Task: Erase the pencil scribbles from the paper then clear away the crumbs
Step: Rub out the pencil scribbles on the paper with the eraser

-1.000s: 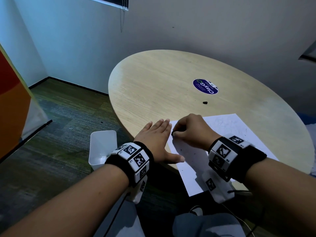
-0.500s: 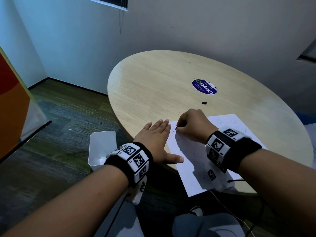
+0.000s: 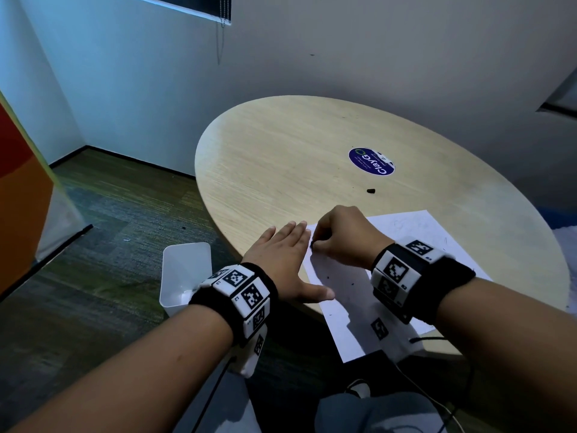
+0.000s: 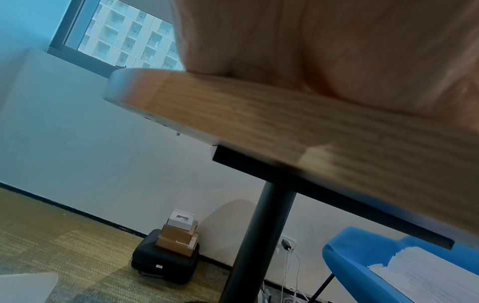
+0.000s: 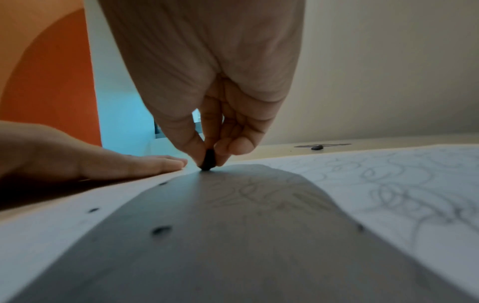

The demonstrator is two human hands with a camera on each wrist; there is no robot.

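I judge the job well short of half done — faint loops of scribble [image 5: 394, 184] cover the right of the paper [image 3: 418, 232], and dark crumbs [image 5: 161, 230] dot its left side, none cleared. My right hand [image 3: 340, 239] pinches a small black eraser [image 5: 208, 161], its tip down on the sheet's upper left corner. My left hand [image 3: 281, 257] lies flat, fingers straight, on the table [image 3: 281, 157] just beside that edge. The paper sits lower right of the head view — white, thin, overhanging the table's near rim.
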